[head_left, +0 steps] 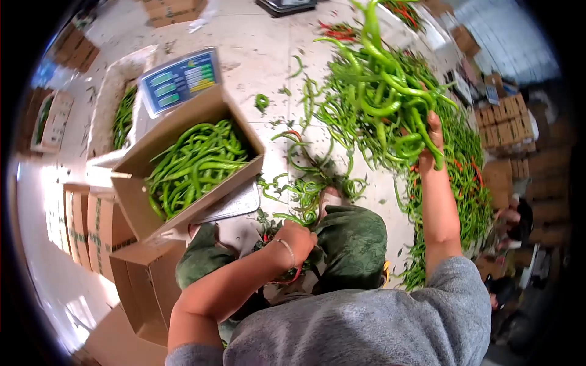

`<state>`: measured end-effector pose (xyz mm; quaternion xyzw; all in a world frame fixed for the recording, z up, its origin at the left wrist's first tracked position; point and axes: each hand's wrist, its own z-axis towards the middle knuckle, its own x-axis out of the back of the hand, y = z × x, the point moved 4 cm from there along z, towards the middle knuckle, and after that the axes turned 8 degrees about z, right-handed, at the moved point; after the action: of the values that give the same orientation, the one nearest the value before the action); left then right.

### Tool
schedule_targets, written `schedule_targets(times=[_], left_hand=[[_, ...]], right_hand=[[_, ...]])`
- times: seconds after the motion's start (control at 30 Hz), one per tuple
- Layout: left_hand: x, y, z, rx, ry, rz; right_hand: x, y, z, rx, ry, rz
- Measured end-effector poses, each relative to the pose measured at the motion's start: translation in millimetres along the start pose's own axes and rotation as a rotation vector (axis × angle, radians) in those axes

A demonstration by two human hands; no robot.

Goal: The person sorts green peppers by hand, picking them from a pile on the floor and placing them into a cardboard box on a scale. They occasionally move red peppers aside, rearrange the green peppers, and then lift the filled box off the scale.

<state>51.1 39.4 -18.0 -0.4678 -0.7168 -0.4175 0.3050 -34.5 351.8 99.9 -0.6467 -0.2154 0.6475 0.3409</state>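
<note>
My right hand (432, 135) is raised over the big heap of peppers (461, 189) on the right, its fingers round a large bunch of long, curled green chili peppers (384, 85). Close to my knees, my left hand (295, 241) is closed, and what its fingers hold, if anything, is hidden. Loose green peppers (305, 198) and leaves lie on the floor just beyond it. At the left, a tilted cardboard box (137, 204) holds many green peppers (195, 168) and rests on the metal plate of a scale (229, 204).
The scale's blue display panel (181, 81) stands behind the box. A white foam box (113, 91) with green peppers is farther left. Cardboard boxes (107, 222) stand at the lower left, and stacked cartons (505, 125) at the right. Red peppers (339, 32) lie at the far edge of the heap.
</note>
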Motion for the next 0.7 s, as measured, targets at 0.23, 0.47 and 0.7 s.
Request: schedule_targets(times=[0.23, 0.47, 0.7], left_hand=[[3.6, -2.5, -16.3, 0.057, 0.003, 0.024], [2.4, -3.1, -27.4, 0.092, -0.004, 0.021], [0.2, 0.7, -37.3, 0.071, 0.02, 0.032]], right_hand=[[-134.1, 56.9, 41.1, -0.141, -0.3, 0.045], [-212.5, 189.5, 73.3, -0.37, -0.477, 0.235], [-165.2, 298.1, 114.9, -0.823, -0.495, -0.758]])
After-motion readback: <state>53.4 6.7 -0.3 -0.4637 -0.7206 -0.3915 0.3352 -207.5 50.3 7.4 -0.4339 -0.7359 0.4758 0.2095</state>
